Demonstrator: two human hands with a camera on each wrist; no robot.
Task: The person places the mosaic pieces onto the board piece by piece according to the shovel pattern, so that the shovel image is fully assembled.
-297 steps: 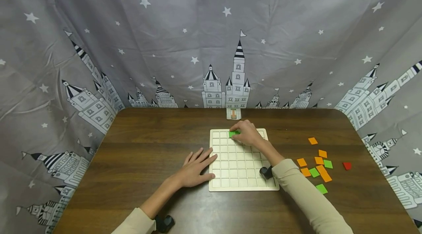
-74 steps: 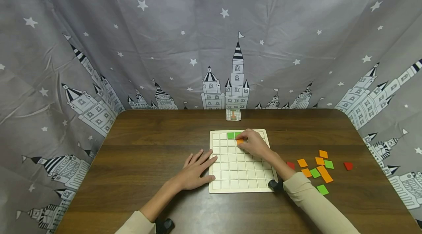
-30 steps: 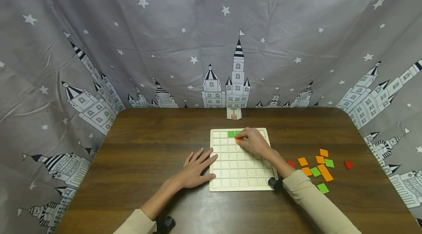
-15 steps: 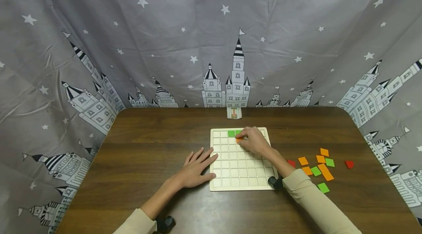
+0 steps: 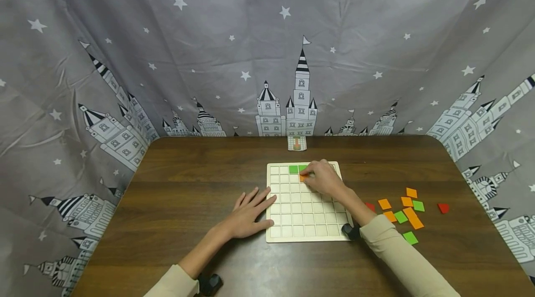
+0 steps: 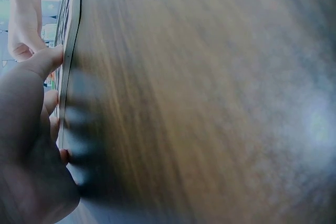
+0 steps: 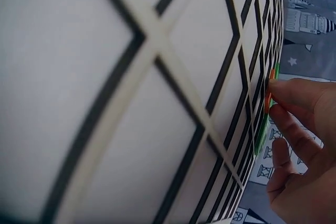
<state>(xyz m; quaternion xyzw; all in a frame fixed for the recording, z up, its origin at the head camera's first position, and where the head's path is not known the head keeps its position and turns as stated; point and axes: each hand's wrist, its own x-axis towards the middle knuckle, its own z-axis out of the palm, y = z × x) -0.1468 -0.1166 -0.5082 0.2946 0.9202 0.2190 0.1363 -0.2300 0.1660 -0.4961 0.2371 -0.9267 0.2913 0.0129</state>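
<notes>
On the wooden table lies a pale grid board [image 5: 297, 219] with square cells. My left hand [image 5: 247, 219] rests at its left edge, fingers spread and fingertips on the rim. My right hand [image 5: 325, 179] pinches a small orange tile [image 5: 303, 178] between thumb and finger in the second row from the far side. The right wrist view shows that orange tile [image 7: 269, 98] low against the board, with green just behind it. In the far row sit a green tile [image 5: 294, 169] and, beside it, a second green tile [image 5: 303, 167], partly covered by the right hand.
Loose tiles are scattered right of the board: several orange tiles [image 5: 384, 204], several green tiles [image 5: 400, 217], a longer orange piece [image 5: 413, 218] and a red piece [image 5: 443, 208]. Another red piece [image 5: 370, 206] lies by the right forearm. A small printed card [image 5: 297, 143] stands at the far table edge.
The right hand has gone from a green tile in the far row to an orange tile one row nearer. One orange tile has left the scattered group. The left hand stays in place.
</notes>
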